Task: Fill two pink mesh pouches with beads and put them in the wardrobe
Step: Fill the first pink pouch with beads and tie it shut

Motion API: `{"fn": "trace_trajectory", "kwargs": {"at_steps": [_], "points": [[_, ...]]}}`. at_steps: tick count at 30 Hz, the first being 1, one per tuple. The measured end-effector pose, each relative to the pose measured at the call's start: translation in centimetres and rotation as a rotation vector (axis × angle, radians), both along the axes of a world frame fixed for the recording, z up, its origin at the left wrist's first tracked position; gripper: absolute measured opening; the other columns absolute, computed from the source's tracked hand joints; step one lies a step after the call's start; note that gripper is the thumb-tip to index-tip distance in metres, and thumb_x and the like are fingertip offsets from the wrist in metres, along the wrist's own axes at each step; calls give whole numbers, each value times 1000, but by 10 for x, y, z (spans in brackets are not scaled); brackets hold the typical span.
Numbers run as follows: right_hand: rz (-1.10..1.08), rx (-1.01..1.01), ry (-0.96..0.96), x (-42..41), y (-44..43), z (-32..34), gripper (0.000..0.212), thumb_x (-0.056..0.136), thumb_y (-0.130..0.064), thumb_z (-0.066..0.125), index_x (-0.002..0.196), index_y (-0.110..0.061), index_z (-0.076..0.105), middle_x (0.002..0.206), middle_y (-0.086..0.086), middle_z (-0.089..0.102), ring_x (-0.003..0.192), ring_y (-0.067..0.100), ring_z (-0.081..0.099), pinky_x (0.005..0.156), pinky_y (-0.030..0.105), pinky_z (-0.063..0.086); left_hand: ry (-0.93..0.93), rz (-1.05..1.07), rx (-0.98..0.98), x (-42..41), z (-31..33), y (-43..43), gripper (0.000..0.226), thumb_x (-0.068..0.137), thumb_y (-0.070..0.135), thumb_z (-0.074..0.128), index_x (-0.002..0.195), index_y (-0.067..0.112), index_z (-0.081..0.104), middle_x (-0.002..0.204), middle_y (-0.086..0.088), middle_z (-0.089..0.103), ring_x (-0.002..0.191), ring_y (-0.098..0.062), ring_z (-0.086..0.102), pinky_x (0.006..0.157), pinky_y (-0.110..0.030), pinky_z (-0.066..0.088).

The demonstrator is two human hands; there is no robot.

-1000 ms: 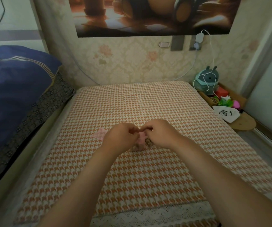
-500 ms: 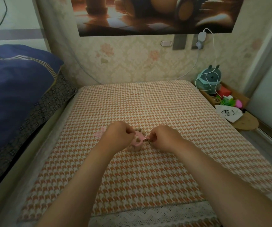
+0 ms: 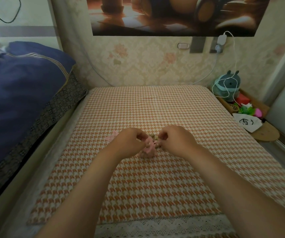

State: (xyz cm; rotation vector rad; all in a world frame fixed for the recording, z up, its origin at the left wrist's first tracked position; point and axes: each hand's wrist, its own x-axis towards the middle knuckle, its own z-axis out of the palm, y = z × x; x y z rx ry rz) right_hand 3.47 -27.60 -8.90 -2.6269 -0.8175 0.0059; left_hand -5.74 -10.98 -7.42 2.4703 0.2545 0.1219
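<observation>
A small pink mesh pouch (image 3: 149, 148) sits bunched on the houndstooth cloth (image 3: 155, 186), between my two hands. My left hand (image 3: 129, 143) pinches its drawstring on the left side. My right hand (image 3: 176, 140) pinches the pink string on the right. A few brownish beads (image 3: 153, 135) lie on the cloth just behind the pouch. A second pink pouch (image 3: 111, 136) lies flat on the cloth, mostly hidden behind my left hand. Whether beads are inside the bunched pouch cannot be made out.
A dark blue quilt (image 3: 18, 93) is piled on the bed at the left. At the right, a low wooden shelf (image 3: 265, 133) holds a teal plush toy (image 3: 227, 85), colourful toys and a white bag (image 3: 246, 121). A white charger cable (image 3: 232, 69) hangs from the wall.
My hands have drawn apart sideways from touching over the pouch. The pouch mouth has gathered into a bunch, and the pouch and loose beads have come into sight between them.
</observation>
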Motion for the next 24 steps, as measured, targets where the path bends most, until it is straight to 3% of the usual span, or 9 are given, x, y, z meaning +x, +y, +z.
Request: {"fn": "trace_trajectory", "kwargs": {"at_steps": [3, 7, 10, 14, 17, 19, 21, 23, 24], "points": [[9, 248, -12, -7, 2, 15, 12, 94, -30, 70, 105, -32, 73, 100, -16, 70, 89, 3, 64, 77, 28, 54, -5, 5, 10, 1, -1, 1, 25, 93, 20, 62, 116, 18, 70, 114, 4, 68, 94, -7, 58, 77, -17, 44], [118, 378, 61, -23, 6, 22, 9, 90, -31, 76, 99, -34, 74, 95, -19, 71, 69, -18, 56, 68, 15, 42, -17, 5, -21, 1, -2, -1, 24, 94, 21, 61, 114, 16, 71, 111, 1, 70, 92, -8, 59, 81, -20, 44], [172, 305, 60, -30, 9, 19, 9, 91, -35, 74, 99, -38, 75, 95, -22, 71, 70, -12, 58, 68, 19, 45, -15, 2, -26, 0, -2, -1, 24, 94, 18, 59, 113, 17, 72, 107, 0, 71, 92, -13, 63, 79, -25, 49], [211, 215, 17, -29, 12, 16, 12, 93, -36, 71, 102, -33, 78, 100, -17, 71, 91, 2, 64, 79, 32, 55, -19, -16, -60, -1, -3, 0, 25, 93, 15, 59, 115, 19, 72, 109, 1, 73, 94, -11, 64, 83, -24, 51], [193, 230, 10, -21, 11, 13, 11, 93, -34, 72, 101, -33, 79, 99, -16, 66, 86, -1, 59, 75, 26, 49, -26, -14, -51, -2, -2, -1, 25, 95, 17, 57, 115, 16, 71, 110, 0, 73, 90, -10, 63, 80, -21, 49], [160, 283, 28, -13, 7, 12, 10, 93, -29, 73, 101, -32, 78, 97, -19, 65, 80, -6, 56, 72, 18, 43, -22, 1, -53, -2, -1, -2, 27, 96, 20, 57, 119, 15, 69, 117, 0, 70, 99, -12, 63, 84, -21, 48], [115, 296, 30, -5, 0, 11, 11, 94, -25, 71, 101, -31, 77, 99, -20, 66, 85, -5, 58, 77, 20, 47, -7, 11, -46, -1, -1, -4, 27, 96, 21, 58, 120, 16, 69, 122, 2, 67, 104, -13, 63, 86, -23, 49], [70, 269, 46, 3, -9, 10, 13, 95, -23, 69, 100, -32, 77, 100, -19, 67, 92, 1, 63, 83, 27, 53, 10, 20, -31, 1, -1, -5, 26, 95, 21, 58, 118, 19, 70, 122, 3, 67, 93, -9, 67, 78, -23, 53], [51, 248, 64, 7, -13, 9, 13, 95, -22, 69, 100, -32, 77, 98, -19, 68, 94, 3, 64, 85, 30, 55, 13, 26, -29, 2, -2, -6, 26, 95, 21, 58, 117, 20, 71, 119, 3, 68, 77, -5, 67, 68, -22, 54]]}}
